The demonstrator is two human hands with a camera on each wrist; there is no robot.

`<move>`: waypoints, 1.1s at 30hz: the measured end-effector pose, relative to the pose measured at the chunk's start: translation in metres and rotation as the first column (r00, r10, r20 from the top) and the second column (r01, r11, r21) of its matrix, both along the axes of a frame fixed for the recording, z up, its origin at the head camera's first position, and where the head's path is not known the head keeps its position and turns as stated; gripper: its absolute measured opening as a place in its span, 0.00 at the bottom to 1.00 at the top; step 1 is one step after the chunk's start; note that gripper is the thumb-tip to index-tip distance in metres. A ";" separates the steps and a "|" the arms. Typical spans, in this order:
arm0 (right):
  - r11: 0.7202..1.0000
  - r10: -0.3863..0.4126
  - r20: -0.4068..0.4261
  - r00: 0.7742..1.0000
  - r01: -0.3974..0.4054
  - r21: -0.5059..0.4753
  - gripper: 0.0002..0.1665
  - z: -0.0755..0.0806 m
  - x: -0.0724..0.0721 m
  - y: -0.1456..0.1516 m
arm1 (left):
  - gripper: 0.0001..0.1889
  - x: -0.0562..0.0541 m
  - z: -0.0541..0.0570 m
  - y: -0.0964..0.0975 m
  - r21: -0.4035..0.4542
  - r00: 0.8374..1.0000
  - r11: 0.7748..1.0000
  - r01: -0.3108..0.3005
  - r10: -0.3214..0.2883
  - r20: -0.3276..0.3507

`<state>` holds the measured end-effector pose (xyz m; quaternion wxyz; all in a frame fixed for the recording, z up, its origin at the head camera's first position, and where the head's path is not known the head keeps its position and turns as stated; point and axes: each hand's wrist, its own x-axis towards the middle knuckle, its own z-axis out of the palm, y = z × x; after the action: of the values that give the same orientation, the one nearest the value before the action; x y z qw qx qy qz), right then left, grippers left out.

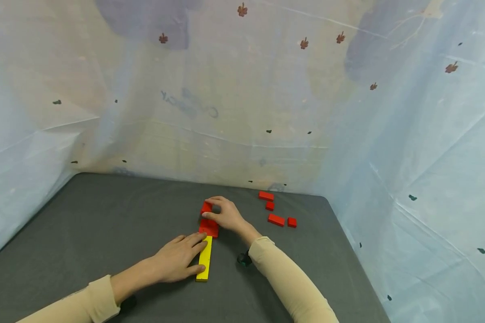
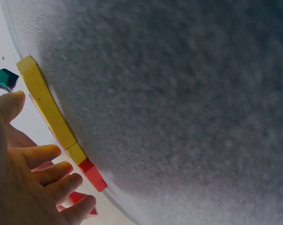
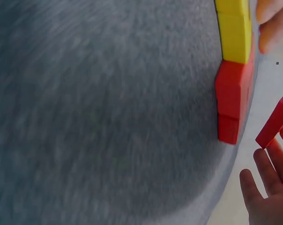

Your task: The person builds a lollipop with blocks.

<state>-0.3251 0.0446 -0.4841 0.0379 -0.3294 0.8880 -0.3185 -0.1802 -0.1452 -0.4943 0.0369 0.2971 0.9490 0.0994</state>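
My right hand [image 1: 227,216] pinches a red block [image 3: 274,123] between thumb and fingers, raised above the table in the right wrist view. Just below it, red blocks [image 1: 208,229] lie side by side on the table. They adjoin the far end of a yellow strip [image 1: 204,259], made of at least two pieces end to end. My left hand [image 1: 178,259] is spread beside the strip, fingers extended, with fingertips over its far end and the thumb by its near part. In the left wrist view those fingers [image 2: 43,154] look fairly straight and grip nothing.
Several loose red blocks [image 1: 276,220] lie to the right on the dark grey tabletop [image 1: 137,215]. Behind the table's far edge hangs a pale printed plastic sheet [image 1: 226,103], which continues along both sides. A dark wrist device [image 1: 244,259] sits under the right forearm.
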 end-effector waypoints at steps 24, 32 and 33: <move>0.992 -0.013 0.043 0.999 0.008 0.127 0.32 -0.010 0.003 -0.028 | 0.40 0.012 0.004 0.003 -0.016 0.998 0.998 0.057 -0.056 0.026; 0.990 0.006 0.042 0.999 -0.011 0.141 0.29 -0.010 0.003 -0.029 | 0.40 0.013 0.005 0.002 -0.009 0.998 0.998 0.055 -0.054 0.041; 0.991 0.001 0.042 0.999 -0.006 0.132 0.28 -0.010 0.003 -0.029 | 0.40 0.013 0.005 0.001 -0.007 0.998 0.998 0.055 -0.054 0.042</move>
<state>-0.3218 0.0157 -0.4943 0.0785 -0.3211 0.9056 -0.2659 -0.1675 -0.1438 -0.4894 0.0605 0.3205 0.9399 0.1005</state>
